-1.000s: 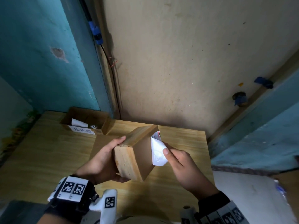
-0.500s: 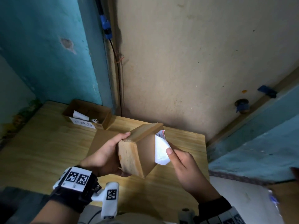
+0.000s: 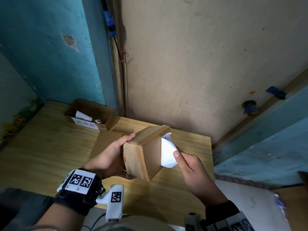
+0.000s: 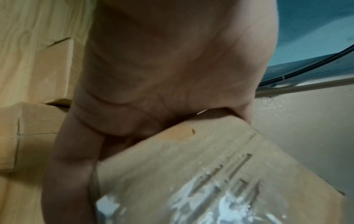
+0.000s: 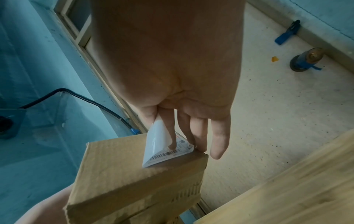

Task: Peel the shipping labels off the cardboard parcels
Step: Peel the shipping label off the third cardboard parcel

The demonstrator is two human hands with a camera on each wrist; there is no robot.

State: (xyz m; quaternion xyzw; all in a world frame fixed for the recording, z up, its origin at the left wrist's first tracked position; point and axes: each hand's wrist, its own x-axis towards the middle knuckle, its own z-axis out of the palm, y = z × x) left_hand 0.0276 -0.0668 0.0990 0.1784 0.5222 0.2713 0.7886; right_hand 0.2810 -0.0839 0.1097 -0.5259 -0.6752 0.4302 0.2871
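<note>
Label (image 3: 167,151) half-peeled off parcel (image 3: 146,157); right hand (image 3: 191,170) grip pinches its free flap w/ thumb + forefinger. Left hand (image 3: 108,157) grip wraps parcel, held above tabletop (image 3: 50,147).

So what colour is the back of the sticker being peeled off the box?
White and plain; the shipping label shows it best in the right wrist view.

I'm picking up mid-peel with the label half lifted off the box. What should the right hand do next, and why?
Probably keep pulling the shipping label back toward its far barcode edge. The right hand pinches the lifted white flap, but the printed end looks still stuck near the corner of the cardboard parcel, which the left hand grips above the table.
</note>
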